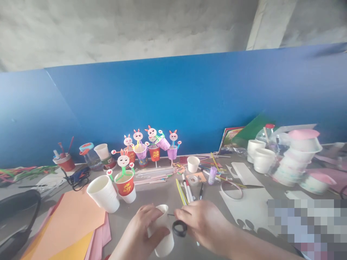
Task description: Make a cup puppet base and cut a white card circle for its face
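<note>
My left hand point(141, 227) is wrapped round a white paper cup point(163, 234) that lies tilted near the table's front edge. My right hand point(202, 222) is closed beside the cup and holds a tool with a black ring handle point(179, 228), probably scissors, against the cup's side. The tool's blades are hidden.
A stack of white cups point(104, 193) and a red rabbit cup point(124, 180) stand just behind my hands. Several more rabbit cups point(151, 146) line the blue wall point(189, 101). Orange and pink paper sheets point(73, 220) lie at left; markers point(187, 189), tape point(193, 179), straws and bowls point(298, 159) spread right.
</note>
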